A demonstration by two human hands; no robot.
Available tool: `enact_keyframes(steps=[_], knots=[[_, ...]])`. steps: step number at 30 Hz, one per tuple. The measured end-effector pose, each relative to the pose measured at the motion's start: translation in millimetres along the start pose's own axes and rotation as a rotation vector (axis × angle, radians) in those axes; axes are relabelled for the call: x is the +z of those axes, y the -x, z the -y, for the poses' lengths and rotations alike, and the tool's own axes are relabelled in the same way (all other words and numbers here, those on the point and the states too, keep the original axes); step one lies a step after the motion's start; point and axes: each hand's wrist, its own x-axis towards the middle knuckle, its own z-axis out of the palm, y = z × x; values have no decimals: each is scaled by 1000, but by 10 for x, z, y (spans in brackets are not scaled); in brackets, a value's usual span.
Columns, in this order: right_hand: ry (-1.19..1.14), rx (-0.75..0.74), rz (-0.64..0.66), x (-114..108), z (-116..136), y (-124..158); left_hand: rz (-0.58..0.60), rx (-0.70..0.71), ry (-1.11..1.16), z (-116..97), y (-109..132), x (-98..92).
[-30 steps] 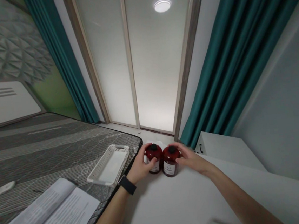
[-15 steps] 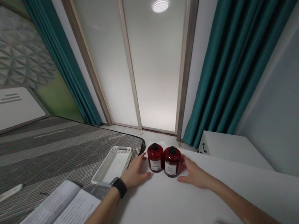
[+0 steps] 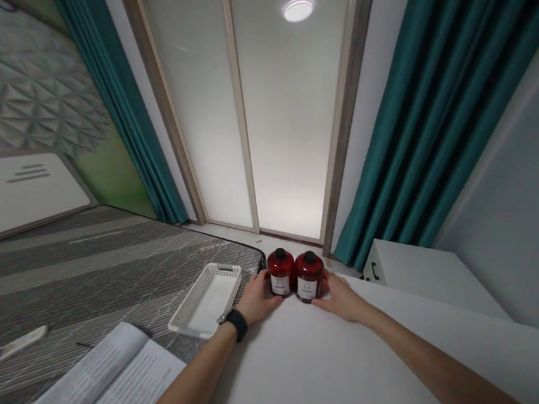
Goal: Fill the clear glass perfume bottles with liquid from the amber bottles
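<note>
An open booklet (image 3: 125, 381) lies nearest, at lower left, on a grey striped surface (image 3: 89, 264), beside a white table (image 3: 313, 363). Two bare forearms reach forward over the table, a black watch (image 3: 237, 324) on the left wrist.

Toward the table's far end, two dark red bottles stand upright side by side, black caps up, pale labels facing the wearer. The left hand (image 3: 257, 298) curves against the outer side of the left bottle (image 3: 280, 264); the right hand (image 3: 343, 300) curves around the outer side of the right bottle (image 3: 309, 268), thumb in front. Placed on opposite sides, the hands seem set to keep the pair together (whether they grip firmly or only press, I cannot tell).

On the grey surface sit one white perforated basket (image 3: 207, 300), near the left hand, and one slim white device (image 3: 16, 347), well apart at far left; both seem laid aside, leaving the hands to the bottles. Beyond the table, on the right, is one white cabinet (image 3: 439, 281). Farthest back, two teal curtains (image 3: 398, 151) flank two frosted door panels (image 3: 282, 131), with one round light (image 3: 298, 9) showing in the glass.
</note>
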Motion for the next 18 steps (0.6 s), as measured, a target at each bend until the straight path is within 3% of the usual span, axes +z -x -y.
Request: enact_keyframes(steps=[8, 18], knots=[[25, 12, 20, -27, -125, -343, -17, 20, -57, 148, -357, 66], [93, 46, 61, -33, -191, -495, -55, 38, 41, 245, -445, 137]])
